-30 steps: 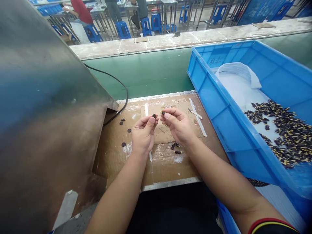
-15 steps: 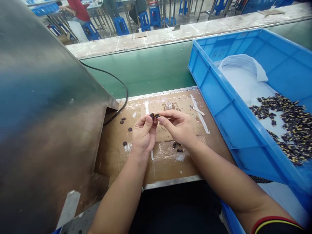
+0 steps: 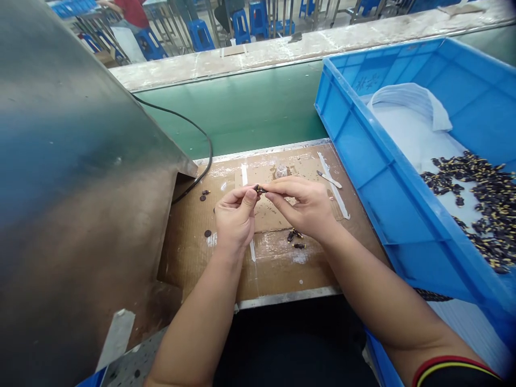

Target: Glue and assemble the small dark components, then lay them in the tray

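Above the cardboard-covered bench (image 3: 226, 263), my left hand (image 3: 237, 215) pinches a small black part with yellow bits (image 3: 260, 189) between thumb and fingers. From the other side, my right hand (image 3: 302, 204) grips the same part's right end with thumb and forefinger. Its exact kind is too small to make out. Below my right hand lie several similar black-and-yellow parts (image 3: 296, 236). Left of my left hand are a few flat black discs (image 3: 207, 233) and one more small part (image 3: 206, 192).
A large blue crate (image 3: 363, 145) on the right holds a white liner and a heap of black-and-yellow parts (image 3: 492, 199). A metal housing (image 3: 88, 188) stands at left, with a black cable (image 3: 193, 126) behind. A small knife-like tool (image 3: 329, 179) lies near white tape.
The view has shifted slightly. Both hands stay together on the small part, which now sits a little more hidden between the fingertips.
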Tool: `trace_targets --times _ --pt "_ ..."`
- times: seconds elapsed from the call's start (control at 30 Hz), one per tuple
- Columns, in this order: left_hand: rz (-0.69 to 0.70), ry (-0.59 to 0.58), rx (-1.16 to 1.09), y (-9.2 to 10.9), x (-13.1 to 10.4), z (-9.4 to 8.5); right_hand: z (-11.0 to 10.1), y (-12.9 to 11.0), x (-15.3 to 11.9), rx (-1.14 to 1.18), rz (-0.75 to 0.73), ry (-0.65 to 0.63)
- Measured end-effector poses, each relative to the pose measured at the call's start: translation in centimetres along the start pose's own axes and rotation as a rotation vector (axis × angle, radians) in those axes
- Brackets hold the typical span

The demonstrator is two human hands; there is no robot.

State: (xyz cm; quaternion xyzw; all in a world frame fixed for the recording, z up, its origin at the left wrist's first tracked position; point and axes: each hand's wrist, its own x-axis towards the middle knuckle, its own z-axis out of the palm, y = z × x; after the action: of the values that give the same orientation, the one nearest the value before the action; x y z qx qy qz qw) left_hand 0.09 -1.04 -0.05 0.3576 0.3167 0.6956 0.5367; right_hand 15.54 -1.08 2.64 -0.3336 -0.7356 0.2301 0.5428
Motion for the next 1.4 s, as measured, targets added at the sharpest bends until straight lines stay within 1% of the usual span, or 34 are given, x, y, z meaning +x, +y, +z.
trace_targets --times 0.2,0.3,0.37,0.5,0.57,0.7,0.8,0.87,0.93,1.0,1.1,1.17,1.23,1.33,1.4 --pt "-0.022 0.0 -0.013 0.0 -0.2 -0.1 0.0 0.1 -0.2 -0.056 -0.054 0.004" --pt "-0.005 -0.004 0.002 0.0 -0.2 -0.1 0.1 -0.1 -0.2 -0.073 -0.067 0.011" --pt "0.042 -0.001 0.042 -0.2 -0.3 -0.1 0.2 -0.2 -0.2 -0.1 -0.07 0.015" --pt "0.202 0.018 0.217 -0.7 -0.7 -0.2 0.2 -0.3 -0.2 -0.169 -0.083 0.046" --pt "0.256 0.014 0.287 -0.8 -1.0 -0.2 0.3 -0.3 -0.2 -0.193 -0.092 0.058" --pt "0.291 0.009 0.34 -0.9 -1.4 0.1 0.5 -0.3 -0.3 -0.219 -0.08 0.066" --pt "0.271 0.008 0.353 -0.7 -1.6 0.4 0.5 -0.2 -0.4 -0.221 -0.07 0.07" --pt "0.267 0.007 0.405 -0.4 -1.7 0.7 0.5 -0.1 -0.3 -0.23 -0.076 0.089" --pt "0.315 -0.008 0.492 0.1 -1.7 0.9 0.5 -0.1 -0.3 -0.237 -0.086 0.126" --pt "0.397 -0.033 0.574 0.4 -1.7 0.9 0.5 -0.3 -0.4 -0.23 -0.093 0.154" --pt "0.48 -0.081 0.611 0.5 -1.4 0.8 0.5 -0.5 -0.6 -0.195 -0.088 0.169" --pt "0.493 -0.105 0.595 0.3 -1.3 0.7 0.6 -0.3 -0.6 -0.161 -0.069 0.171" --pt "0.489 -0.112 0.591 0.4 -1.4 0.7 0.8 0.1 -0.3 -0.081 -0.016 0.183" --pt "0.546 -0.065 0.646 1.1 -2.5 0.8 0.7 0.5 0.5 0.202 0.106 0.202" --pt "0.521 -0.037 0.63 1.8 -4.1 1.3 -0.3 -0.3 0.4 0.403 0.207 0.175"
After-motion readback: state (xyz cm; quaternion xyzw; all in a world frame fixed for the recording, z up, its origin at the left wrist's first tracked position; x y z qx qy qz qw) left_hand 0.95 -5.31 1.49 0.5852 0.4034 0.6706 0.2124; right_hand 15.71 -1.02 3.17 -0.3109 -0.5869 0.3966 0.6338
